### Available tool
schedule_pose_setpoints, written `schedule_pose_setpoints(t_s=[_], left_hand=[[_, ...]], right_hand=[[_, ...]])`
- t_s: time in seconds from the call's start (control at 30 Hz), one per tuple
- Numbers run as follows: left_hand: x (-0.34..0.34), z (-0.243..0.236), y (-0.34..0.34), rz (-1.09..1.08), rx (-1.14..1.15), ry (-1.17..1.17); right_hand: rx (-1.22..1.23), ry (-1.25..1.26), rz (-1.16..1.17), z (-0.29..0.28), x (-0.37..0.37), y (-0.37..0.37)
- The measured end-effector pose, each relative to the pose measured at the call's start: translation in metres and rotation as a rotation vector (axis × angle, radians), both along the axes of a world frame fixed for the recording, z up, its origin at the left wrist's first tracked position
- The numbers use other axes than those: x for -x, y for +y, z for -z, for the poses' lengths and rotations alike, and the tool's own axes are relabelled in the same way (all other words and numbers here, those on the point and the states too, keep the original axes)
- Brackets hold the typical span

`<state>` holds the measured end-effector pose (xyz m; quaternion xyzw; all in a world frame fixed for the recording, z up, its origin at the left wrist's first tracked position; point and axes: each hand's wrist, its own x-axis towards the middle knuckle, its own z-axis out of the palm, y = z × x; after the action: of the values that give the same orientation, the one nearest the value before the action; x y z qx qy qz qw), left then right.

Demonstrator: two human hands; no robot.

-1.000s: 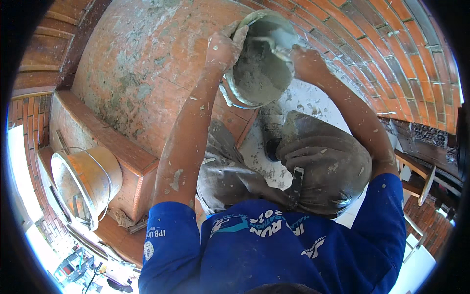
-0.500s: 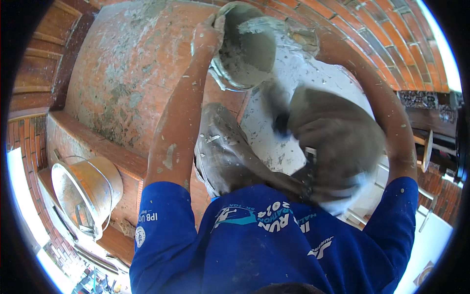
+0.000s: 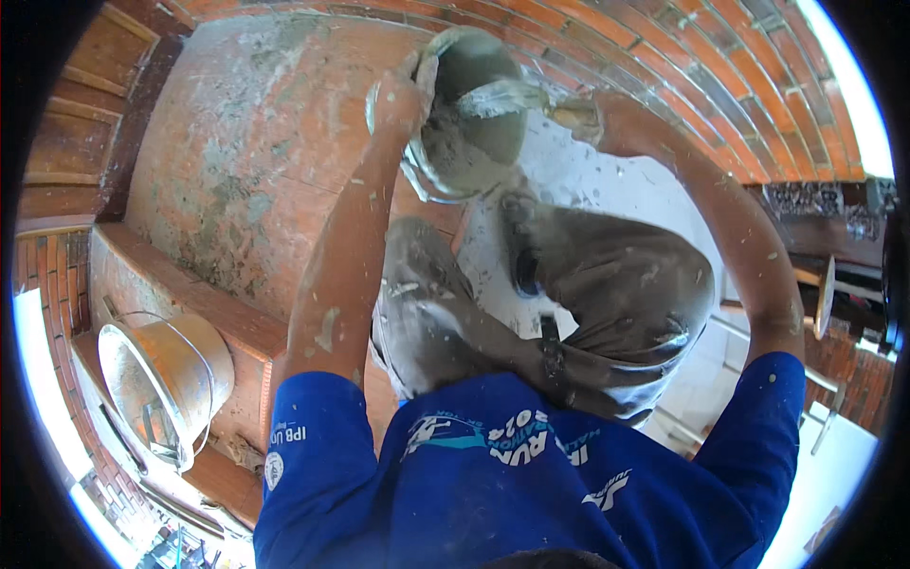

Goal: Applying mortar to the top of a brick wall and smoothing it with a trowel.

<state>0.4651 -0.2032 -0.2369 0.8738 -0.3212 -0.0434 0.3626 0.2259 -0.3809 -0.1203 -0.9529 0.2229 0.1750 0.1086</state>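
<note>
Scooping now — the right hand (image 3: 607,121) has brought its trowel (image 3: 502,95) into the mortar bowl (image 3: 464,123) that the left hand (image 3: 398,95) grips by the rim, tipped up against the brick wall (image 3: 682,66) — so a fresh load looks ready to lift out.

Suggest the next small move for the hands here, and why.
Probably draw the trowel out of the bowl loaded: its blade lies inside against grey mortar, the right hand grips the handle, and the left hand holds the tilted bowl by its rim above the brickwork.
</note>
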Motion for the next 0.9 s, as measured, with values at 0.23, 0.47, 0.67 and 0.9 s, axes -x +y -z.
schedule_pose_setpoints(t_s=[0.23, 0.47, 0.67, 0.9], left_hand=[[0.017, -0.009, 0.029, -0.018, 0.207, 0.067], [0.040, -0.012, 0.025, -0.011, 0.181, 0.165], [0.016, -0.016, 0.026, -0.059, 0.223, 0.149], [0.022, -0.022, 0.015, -0.050, 0.145, 0.173]], right_hand=[[0.062, -0.011, -0.253, 0.051, -0.052, -0.006], [-0.546, 0.131, 0.060, 0.108, -0.069, 0.006], [-0.444, -0.420, -0.269, 0.133, -0.049, 0.036], [-0.047, -0.228, -0.126, 0.145, -0.067, 0.015]])
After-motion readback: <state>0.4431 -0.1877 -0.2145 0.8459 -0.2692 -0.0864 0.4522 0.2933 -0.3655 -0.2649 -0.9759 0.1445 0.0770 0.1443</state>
